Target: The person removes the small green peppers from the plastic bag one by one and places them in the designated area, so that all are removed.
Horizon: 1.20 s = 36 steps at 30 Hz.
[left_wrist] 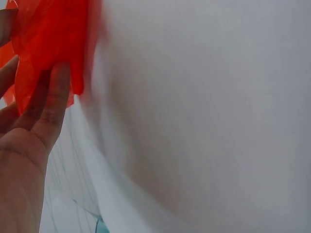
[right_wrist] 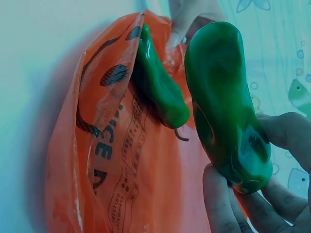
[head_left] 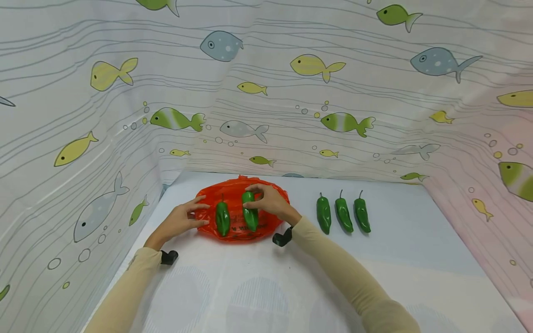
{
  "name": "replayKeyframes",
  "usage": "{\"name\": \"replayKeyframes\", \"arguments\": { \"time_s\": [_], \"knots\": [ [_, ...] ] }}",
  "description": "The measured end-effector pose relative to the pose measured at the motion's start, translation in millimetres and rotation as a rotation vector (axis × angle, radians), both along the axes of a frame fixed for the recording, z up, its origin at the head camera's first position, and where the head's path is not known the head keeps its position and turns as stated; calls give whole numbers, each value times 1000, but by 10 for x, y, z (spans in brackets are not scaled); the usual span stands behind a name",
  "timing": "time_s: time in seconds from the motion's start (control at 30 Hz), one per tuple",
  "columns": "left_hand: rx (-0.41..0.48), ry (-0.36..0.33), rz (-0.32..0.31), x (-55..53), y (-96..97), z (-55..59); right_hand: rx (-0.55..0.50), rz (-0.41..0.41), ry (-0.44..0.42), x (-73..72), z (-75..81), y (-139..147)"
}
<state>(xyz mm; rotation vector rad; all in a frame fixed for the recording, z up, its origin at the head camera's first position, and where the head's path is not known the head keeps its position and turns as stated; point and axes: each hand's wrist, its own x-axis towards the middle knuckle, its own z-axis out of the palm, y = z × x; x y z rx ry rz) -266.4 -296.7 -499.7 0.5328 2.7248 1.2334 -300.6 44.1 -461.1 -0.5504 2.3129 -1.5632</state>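
My right hand (head_left: 272, 201) pinches a glossy green pepper (head_left: 250, 217) between thumb and fingers, near its stem end. This pepper is held over a red plastic bag (head_left: 266, 231) with dark print, spread on the table. A second green pepper (head_left: 222, 219) lies at the bag to the left; in the right wrist view its tip meets the bag's edge, and I cannot tell how far inside it lies. Spread and fairly straight, the fingers of my left hand (head_left: 181, 219) touch the bag's left side. In the left wrist view, those fingers (left_wrist: 56, 92) rest against the red plastic.
Three more green peppers stand in a row to the right of the bag: one nearest it (head_left: 323, 213), a middle pepper (head_left: 343, 216) and a right pepper (head_left: 362, 216), stems pointing away. Fish-patterned curtains (head_left: 291, 101) enclose the white table (head_left: 399, 231) at the back and sides.
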Motion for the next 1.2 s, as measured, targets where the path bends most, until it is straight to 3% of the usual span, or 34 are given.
{"name": "replayKeyframes", "arguments": {
  "time_s": [0.23,0.53,1.2],
  "knots": [
    [13,-16,-2,1,2,18,-34,23,34,5,53,75],
    [23,-20,-2,20,10,13,21,3,53,17,70,228],
    [27,1,-5,20,8,-4,25,-54,45,68,63,543]
  ]
}}
